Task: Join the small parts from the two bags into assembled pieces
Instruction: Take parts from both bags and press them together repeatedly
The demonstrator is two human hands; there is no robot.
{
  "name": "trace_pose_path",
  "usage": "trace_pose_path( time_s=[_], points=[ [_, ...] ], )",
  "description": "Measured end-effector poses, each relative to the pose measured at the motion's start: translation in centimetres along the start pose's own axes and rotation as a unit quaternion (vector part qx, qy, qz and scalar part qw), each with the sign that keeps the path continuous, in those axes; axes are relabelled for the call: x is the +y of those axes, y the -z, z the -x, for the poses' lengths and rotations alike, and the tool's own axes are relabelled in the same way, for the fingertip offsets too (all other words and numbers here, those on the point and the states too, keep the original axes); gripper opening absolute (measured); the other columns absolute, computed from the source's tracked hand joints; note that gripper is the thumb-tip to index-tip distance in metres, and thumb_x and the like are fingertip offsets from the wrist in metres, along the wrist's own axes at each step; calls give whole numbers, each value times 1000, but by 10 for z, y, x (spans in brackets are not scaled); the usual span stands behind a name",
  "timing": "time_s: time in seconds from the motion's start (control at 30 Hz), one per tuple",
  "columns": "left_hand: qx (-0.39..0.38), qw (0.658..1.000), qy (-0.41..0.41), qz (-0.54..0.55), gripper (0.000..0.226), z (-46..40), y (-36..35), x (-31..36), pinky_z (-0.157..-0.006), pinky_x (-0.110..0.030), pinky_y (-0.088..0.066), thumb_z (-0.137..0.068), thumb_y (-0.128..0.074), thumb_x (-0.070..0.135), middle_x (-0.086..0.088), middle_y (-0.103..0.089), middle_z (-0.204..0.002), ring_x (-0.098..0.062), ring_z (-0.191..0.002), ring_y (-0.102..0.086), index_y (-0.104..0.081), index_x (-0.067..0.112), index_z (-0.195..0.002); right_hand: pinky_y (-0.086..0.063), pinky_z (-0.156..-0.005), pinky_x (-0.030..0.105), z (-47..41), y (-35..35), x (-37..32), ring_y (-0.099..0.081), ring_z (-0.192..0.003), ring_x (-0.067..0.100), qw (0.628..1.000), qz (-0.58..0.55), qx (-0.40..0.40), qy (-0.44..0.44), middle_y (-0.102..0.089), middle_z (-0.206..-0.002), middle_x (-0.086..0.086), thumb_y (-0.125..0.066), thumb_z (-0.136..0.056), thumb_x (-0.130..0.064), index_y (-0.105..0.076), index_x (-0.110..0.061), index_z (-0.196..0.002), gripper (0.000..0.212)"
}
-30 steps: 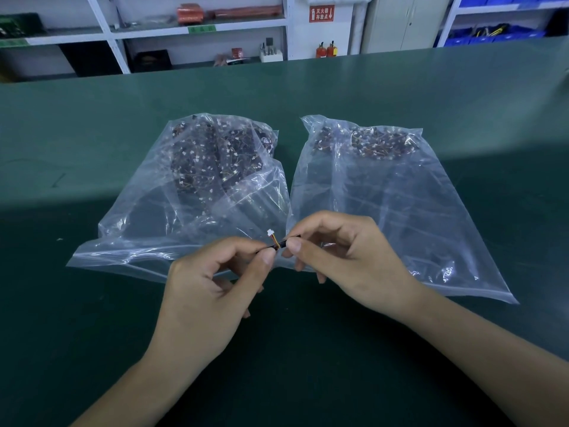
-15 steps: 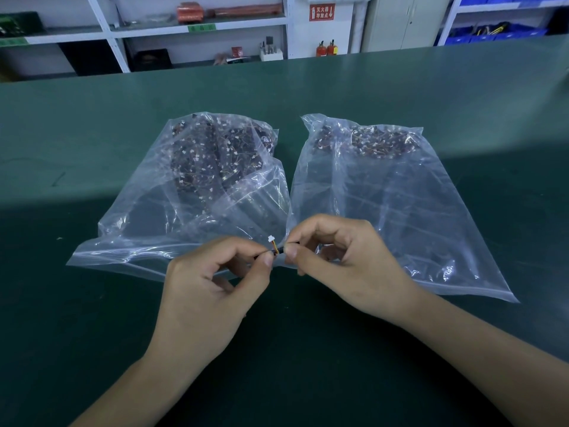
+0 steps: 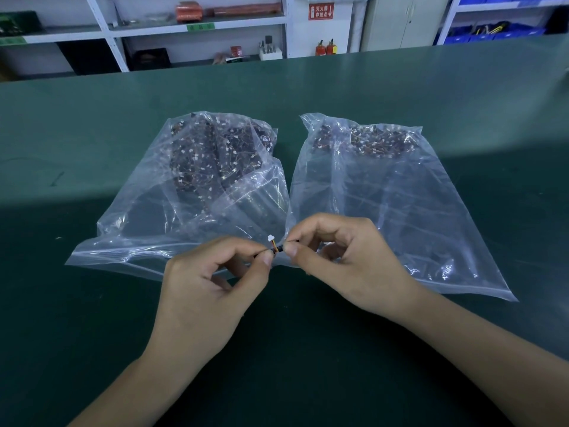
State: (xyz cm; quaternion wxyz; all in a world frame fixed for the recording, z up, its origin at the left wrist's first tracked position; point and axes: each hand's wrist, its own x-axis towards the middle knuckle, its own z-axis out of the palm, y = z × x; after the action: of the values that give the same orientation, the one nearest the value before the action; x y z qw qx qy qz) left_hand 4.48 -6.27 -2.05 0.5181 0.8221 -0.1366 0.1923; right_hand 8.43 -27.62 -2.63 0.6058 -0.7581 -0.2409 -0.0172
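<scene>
Two clear plastic bags lie side by side on the green table: the left bag (image 3: 184,192) and the right bag (image 3: 385,192), each with a heap of several small dark wired parts with white connectors at its far end. In front of the bags' mouths, my left hand (image 3: 206,291) pinches a small wired part with a white connector (image 3: 271,239) between thumb and forefinger. My right hand (image 3: 345,260) pinches a small dark part (image 3: 278,248) that touches the wired part. The fingertips of both hands nearly meet.
The green table (image 3: 308,349) stretches wide around the bags. A tiny white scrap (image 3: 58,238) lies left of the left bag. Behind the table stand white shelves (image 3: 197,26) with boxes, two small red extinguishers (image 3: 324,48) and blue bins (image 3: 492,30).
My two hands have closed the gap between them, so the dark part and the wired part have come together. The bags have not moved.
</scene>
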Motion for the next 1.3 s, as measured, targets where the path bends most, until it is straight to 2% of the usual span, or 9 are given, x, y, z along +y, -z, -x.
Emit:
trace_pose_path(
  time_s=[0.23, 0.4, 0.5, 0.63, 0.7, 0.8, 0.93, 1.1, 1.3],
  points=[
    [0, 1000, 2, 24, 10, -2, 3, -2, -42, -22, -52, -98, -75, 39, 12, -75, -84, -14, -63, -71, -81, 41, -106, -42, -63, 16, -3, 6, 1, -63, -68, 12, 998, 42, 9, 37, -71, -81, -7, -80, -94, -26, -78, -24, -102, 8],
    [3, 1000, -4, 16, 16, -2, 5, -5, -43, -22, -52, -101, -62, 40, 9, -77, -94, -14, -67, -71, -76, 41, -108, -49, -69, 19, -8, 22, 3, -64, -79, 13, 951, 290, -27, 105, -64, -98, -16, -83, -88, -44, -72, -29, -117, 35],
    [1, 1000, -26, -14, 17, -4, 8, -8, -44, -26, -54, -104, -58, 38, 10, -77, -98, -15, -70, -72, -74, 39, -110, -47, -75, 16, -10, 32, 4, -60, -85, 7, 926, 356, -49, 114, -61, -100, -15, -82, -88, -40, -72, -29, -116, 32],
    [0, 996, -66, -66, 17, -6, 11, -9, -47, -31, -53, -103, -61, 34, 13, -74, -97, -14, -73, -72, -77, 33, -106, -53, -71, 22, -11, 38, 4, -60, -82, 4, 923, 363, -53, 118, -64, -91, -16, -79, -90, -35, -76, -29, -102, 13],
    [-4, 992, -92, -85, 16, -6, 10, -10, -51, -25, -50, -102, -65, 29, 14, -71, -93, -13, -74, -70, -80, 26, -106, -52, -67, 22, -12, 38, 5, -61, -76, 4, 922, 362, -44, 128, -66, -85, -17, -77, -95, -29, -79, -26, -97, 5],
    [-19, 984, -134, -114, 14, -7, 8, -13, -55, -22, -47, -98, -71, 18, 12, -70, -92, -13, -72, -65, -83, 19, -105, -53, -66, 25, -15, 38, 7, -59, -71, 2, 922, 358, -21, 147, -68, -84, -15, -74, -99, -21, -80, -20, -98, 6],
    [-22, 973, -179, -145, 15, -7, 4, -19, -59, -22, -48, -99, -74, 19, 10, -68, -89, -11, -67, -60, -84, 17, -109, -54, -68, 30, -17, 39, 8, -59, -72, 5, 928, 337, -5, 159, -67, -86, -11, -74, -100, -17, -80, -15, -100, 6],
    [-7, 937, -264, -228, 16, -15, 0, -21, -47, -33, -50, -103, -73, 25, 10, -71, -85, -10, -58, -57, -84, 23, -113, -55, -69, 36, -18, 40, 7, -65, -75, 13, 933, 320, 2, 164, -69, -89, -5, -72, -101, -16, -80, -12, -103, 9],
    [-1, 888, -324, -325, 10, -25, -15, -8, -40, -29, -44, -100, -76, 29, 13, -64, -67, -9, -52, -56, -85, 32, -98, -54, -69, 37, -18, 39, 6, -66, -75, 17, 937, 307, 10, 166, -69, -88, -3, -73, -101, -15, -80, -11, -101, 8]
  ],
)
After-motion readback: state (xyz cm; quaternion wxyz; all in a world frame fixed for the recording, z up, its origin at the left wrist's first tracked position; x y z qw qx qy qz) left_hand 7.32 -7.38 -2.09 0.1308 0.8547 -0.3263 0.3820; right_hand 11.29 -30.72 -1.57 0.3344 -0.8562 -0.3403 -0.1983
